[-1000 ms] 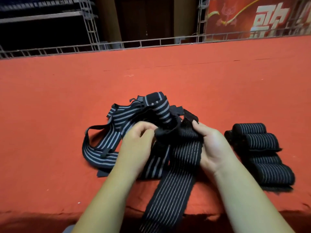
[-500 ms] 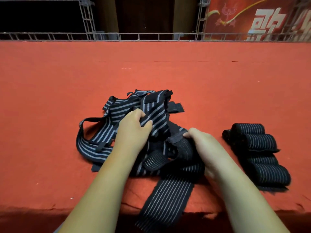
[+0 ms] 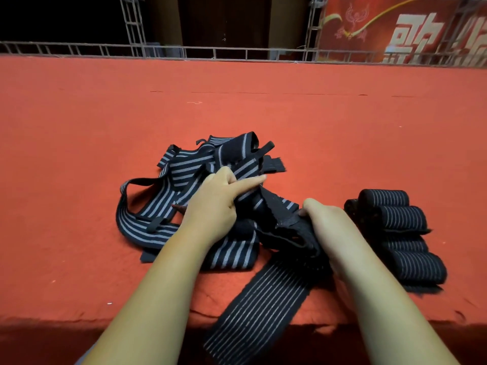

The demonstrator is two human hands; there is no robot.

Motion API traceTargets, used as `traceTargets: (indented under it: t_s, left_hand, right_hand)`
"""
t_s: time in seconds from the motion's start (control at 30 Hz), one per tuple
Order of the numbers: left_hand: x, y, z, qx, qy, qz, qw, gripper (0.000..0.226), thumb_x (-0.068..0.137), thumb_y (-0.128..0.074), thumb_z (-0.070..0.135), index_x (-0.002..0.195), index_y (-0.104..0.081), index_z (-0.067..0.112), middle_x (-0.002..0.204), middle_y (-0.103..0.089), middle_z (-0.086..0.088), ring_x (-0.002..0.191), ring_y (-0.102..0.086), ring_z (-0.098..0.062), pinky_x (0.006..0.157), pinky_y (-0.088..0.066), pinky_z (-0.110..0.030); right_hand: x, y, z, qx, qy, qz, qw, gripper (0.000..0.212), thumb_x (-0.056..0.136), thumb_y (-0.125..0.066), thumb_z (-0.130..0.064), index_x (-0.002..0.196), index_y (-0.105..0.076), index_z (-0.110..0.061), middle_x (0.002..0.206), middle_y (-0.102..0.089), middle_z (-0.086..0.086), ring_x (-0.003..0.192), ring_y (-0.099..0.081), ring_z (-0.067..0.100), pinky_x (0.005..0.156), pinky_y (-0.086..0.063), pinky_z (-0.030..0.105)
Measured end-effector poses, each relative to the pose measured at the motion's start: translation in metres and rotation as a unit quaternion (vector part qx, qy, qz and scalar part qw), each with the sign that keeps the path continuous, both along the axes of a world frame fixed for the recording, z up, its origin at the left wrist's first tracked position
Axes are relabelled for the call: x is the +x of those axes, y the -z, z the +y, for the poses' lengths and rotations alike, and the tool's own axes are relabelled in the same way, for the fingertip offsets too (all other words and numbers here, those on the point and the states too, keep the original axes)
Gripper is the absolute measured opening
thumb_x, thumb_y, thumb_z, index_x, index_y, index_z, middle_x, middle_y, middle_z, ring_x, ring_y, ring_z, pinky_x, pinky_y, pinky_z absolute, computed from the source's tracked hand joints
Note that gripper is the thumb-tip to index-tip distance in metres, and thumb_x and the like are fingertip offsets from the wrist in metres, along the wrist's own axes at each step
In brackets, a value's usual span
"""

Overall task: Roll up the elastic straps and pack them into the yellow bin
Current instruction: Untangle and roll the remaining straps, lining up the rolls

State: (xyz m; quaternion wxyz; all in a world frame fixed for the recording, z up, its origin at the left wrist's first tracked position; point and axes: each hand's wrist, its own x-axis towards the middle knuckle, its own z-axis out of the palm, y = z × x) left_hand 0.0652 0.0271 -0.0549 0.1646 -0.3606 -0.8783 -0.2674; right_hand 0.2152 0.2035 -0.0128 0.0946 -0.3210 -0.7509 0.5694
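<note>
A tangled heap of black elastic straps (image 3: 168,196) with grey stripes lies on the red table. My left hand (image 3: 218,198) grips a striped strap at the heap's middle, thumb stretched out over it. My right hand (image 3: 324,227) pinches the black end of a fine-striped strap (image 3: 261,304), whose loose length runs toward me and hangs over the table's front edge. To the right lie several rolled straps (image 3: 398,233) in a row. No yellow bin is in view.
The red felt-covered table (image 3: 79,154) reaches far back to a metal truss rail (image 3: 237,52). A red banner (image 3: 395,27) with white characters hangs at the back right. The table's front edge (image 3: 66,320) is close to me.
My left hand moved right and closed its fingers on a striped strap. My right hand pulled the black strap end up and slightly right. The view tilted down a little.
</note>
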Motion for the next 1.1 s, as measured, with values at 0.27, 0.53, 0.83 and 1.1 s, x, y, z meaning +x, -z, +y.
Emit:
traceTargets:
  t_s: [0.27,0.53,0.83,1.1]
  left_hand:
    - [0.019,-0.010,0.013,-0.081,-0.107,-0.080,0.988,0.064,0.099,-0.049,0.025,0.154,-0.050,0.055,0.103,-0.039,0.012,0.105,-0.040,-0.017,0.078,-0.041,-0.035]
    - [0.027,-0.008,0.025,-0.125,-0.162,-0.101,0.974,0.059,0.094,-0.046,0.076,0.150,-0.053,0.058,0.128,-0.053,0.006,0.125,-0.048,-0.029,0.105,-0.045,-0.048]
    - [0.027,-0.003,0.034,-0.163,-0.175,-0.121,0.963,0.061,0.099,-0.045,0.073,0.155,-0.051,0.051,0.141,-0.048,-0.001,0.135,-0.041,-0.038,0.109,-0.042,-0.054]
    - [0.067,-0.024,0.029,-0.089,-0.202,0.035,0.975,0.051,0.097,-0.069,0.047,0.146,-0.063,0.037,0.140,-0.052,-0.009,0.129,-0.044,-0.042,0.107,-0.039,-0.056]
  right_hand:
    - [0.014,-0.001,0.005,0.069,0.010,-0.016,0.997,0.036,0.093,-0.058,-0.032,0.062,-0.064,-0.014,0.062,-0.063,0.006,0.066,-0.054,0.027,0.063,-0.040,0.039]
    - [0.034,-0.002,0.005,0.137,-0.010,-0.051,0.989,0.049,0.088,-0.046,-0.042,0.086,-0.072,0.000,0.090,-0.073,0.023,0.082,-0.061,0.043,0.072,-0.048,0.046]
    - [0.072,0.002,0.020,0.141,-0.014,-0.085,0.986,0.036,0.103,-0.056,-0.026,0.076,-0.063,-0.004,0.081,-0.066,0.017,0.071,-0.059,0.032,0.067,-0.049,0.040]
    - [0.081,0.007,0.026,0.142,-0.029,-0.088,0.986,0.039,0.094,-0.051,-0.034,0.080,-0.059,0.001,0.070,-0.059,0.009,0.070,-0.053,0.022,0.068,-0.041,0.040]
